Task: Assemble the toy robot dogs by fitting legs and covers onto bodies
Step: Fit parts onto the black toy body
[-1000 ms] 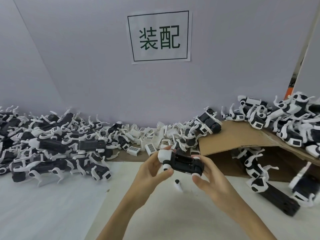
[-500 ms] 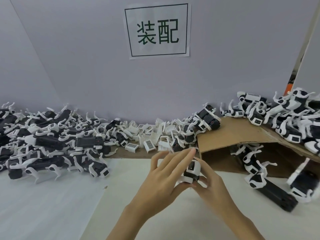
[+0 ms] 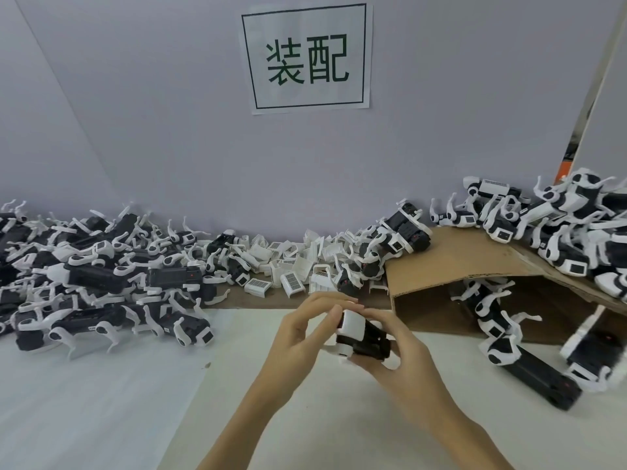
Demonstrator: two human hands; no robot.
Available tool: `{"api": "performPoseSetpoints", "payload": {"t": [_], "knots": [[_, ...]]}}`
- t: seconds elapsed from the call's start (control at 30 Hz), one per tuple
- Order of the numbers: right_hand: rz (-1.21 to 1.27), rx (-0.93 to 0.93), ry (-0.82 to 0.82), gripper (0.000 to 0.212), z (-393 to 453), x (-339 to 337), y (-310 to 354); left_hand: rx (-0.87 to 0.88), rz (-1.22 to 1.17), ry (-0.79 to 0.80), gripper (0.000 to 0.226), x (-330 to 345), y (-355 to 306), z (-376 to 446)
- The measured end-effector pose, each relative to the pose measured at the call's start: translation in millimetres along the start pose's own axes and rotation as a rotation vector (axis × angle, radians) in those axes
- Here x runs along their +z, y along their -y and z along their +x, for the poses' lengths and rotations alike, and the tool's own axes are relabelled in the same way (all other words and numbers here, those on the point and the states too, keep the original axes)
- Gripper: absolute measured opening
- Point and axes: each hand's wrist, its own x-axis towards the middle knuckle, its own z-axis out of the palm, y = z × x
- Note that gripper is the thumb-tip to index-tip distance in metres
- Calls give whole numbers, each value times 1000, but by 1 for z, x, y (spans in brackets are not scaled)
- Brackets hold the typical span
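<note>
Above the white table (image 3: pixel 101 401), the person holds a black and white toy dog body (image 3: pixel 361 335) between both hands. The left hand (image 3: pixel 298 337) curls its fingers over the white end, and the right hand (image 3: pixel 400 351) cups the black part from beneath. Heaps of toy dogs (image 3: pixel 101 276) and white covers (image 3: pixel 291 266) lie behind, beside a cardboard sheet (image 3: pixel 458 262).

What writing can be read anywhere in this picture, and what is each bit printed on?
"装配": two large dark green characters inside a thin rectangular border, on the white paper sign stuck to the wall.
The white covers in the middle pile carry small dark grid-like patches; too small to tell whether they hold any text.
No other readable writing shows.
</note>
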Motion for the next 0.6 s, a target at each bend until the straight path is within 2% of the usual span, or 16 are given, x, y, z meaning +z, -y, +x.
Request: {"api": "performPoseSetpoints", "payload": {"t": [0.13,0.2,0.3,0.4,0.5,0.6], "knots": [[-136,-7,-233,65,-1,-5,1,-4,-3,-52,42,2,3,-2],[-248,-94,-292,65,-1,-4,5,-12,-45,-97,47,9,4,-3],[-332,-300,-252,65,-4,5,14,-81,-169,-341,53,28,4,-3],[-351,-399,-139,75,-6,11,17,-270,-545,-570,59,25,6,1],[-418,-510,-104,72,-6,12,17,-308,-855,-610,60,3,9,3],[-387,-514,-96,80,-7,21,18,-250,-888,-601,59,-6,12,3]]}}
